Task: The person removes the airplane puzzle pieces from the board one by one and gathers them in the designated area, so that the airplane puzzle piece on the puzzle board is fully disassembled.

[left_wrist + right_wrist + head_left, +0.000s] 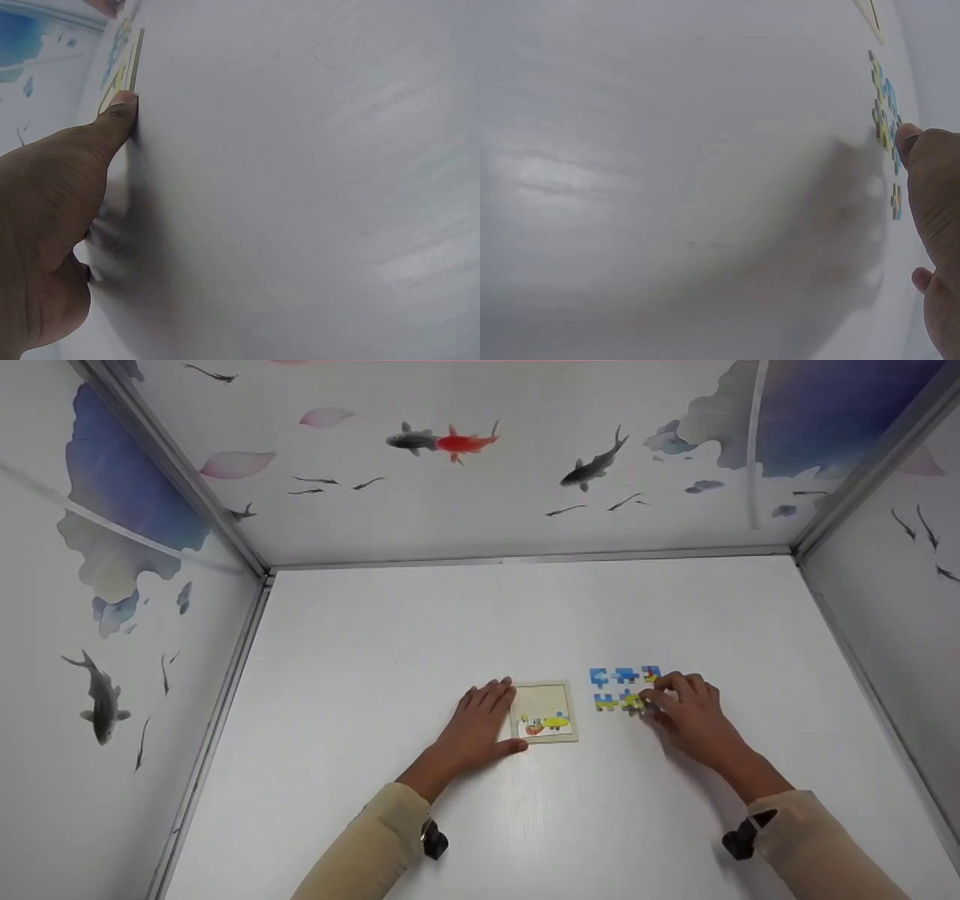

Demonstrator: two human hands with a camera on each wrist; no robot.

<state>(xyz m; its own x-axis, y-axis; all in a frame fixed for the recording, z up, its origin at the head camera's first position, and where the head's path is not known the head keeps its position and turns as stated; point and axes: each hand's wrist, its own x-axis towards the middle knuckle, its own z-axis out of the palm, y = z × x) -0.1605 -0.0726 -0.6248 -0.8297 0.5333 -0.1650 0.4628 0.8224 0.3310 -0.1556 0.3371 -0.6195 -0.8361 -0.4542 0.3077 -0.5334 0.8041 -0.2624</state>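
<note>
My left hand (501, 718) lies flat on the white table (420, 660), fingers straight. It sits against the left edge of a small square puzzle board (545, 711), which has a yellow and red picture along its bottom. In the left wrist view the thumb (120, 109) presses the board's edge (135, 60). My right hand (656, 703) curls over a cluster of loose puzzle pieces (622, 676) right of the board and pinches a yellow-green piece (634, 703). In the right wrist view the thumb (909, 139) touches that piece (883, 127).
Several blue pieces lie in two short rows, with a red and yellow one (651, 673) at the top right. Another blue piece (895, 202) lies under my right palm. White walls printed with fish close in the table on three sides.
</note>
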